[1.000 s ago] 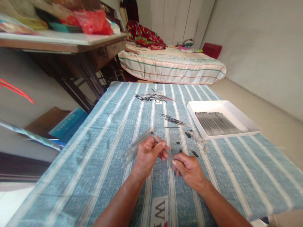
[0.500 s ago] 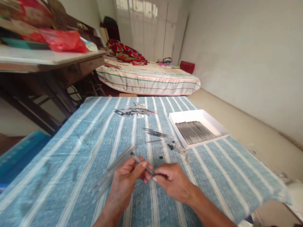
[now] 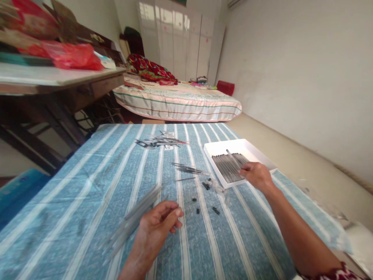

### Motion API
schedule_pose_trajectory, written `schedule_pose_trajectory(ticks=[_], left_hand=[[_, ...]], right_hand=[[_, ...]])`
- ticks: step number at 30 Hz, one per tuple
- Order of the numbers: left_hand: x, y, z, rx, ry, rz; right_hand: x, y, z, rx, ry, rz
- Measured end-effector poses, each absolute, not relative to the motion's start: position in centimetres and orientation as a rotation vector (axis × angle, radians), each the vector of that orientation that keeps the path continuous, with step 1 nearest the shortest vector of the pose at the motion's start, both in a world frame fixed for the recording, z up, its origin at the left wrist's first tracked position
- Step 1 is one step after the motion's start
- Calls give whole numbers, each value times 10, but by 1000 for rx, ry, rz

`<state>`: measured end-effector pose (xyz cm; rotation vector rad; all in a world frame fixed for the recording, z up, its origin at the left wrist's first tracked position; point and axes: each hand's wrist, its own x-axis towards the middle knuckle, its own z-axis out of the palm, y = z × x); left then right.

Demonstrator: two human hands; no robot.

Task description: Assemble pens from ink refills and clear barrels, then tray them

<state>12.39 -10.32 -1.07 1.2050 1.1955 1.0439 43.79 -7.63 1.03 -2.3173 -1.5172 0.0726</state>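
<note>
My right hand (image 3: 257, 175) is at the white box (image 3: 221, 182), its fingers pinched on the near end of a grey pen (image 3: 233, 157). That pen lies slantwise over a row of similar dark-tipped grey pens (image 3: 224, 169) in the box. Over the cloth at the front, my left hand (image 3: 159, 221) is loosely curled, with nothing visible in it. Beside it on the left lies a bundle of clear grey tubes (image 3: 131, 221). Several small black pieces lie to its right, among them a black cap (image 3: 216, 210).
Thin dark refills (image 3: 188, 169) and small clear pieces (image 3: 217, 187) lie mid-table on the striped cloth (image 3: 96, 194). Farther back is a pile of dark thin parts (image 3: 160, 142). A wooden side table (image 3: 67, 77) stands left, a bed (image 3: 180, 102) behind.
My right hand has moved from beside my left hand to the box, carrying the pen. My left hand has let go of it. More small black pieces now show on the cloth.
</note>
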Motion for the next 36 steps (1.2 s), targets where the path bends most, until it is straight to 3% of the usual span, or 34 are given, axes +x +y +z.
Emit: schedule_pose_trajectory(ticks=[18,36], left_hand=[[125,-101,-26,1251,1234,892],[121,-97,-27,1336,1214,633]], right_hand=[[469,-51,-6,-2314,-1617,284],[470,-50,-8,-2330,-1661,279]])
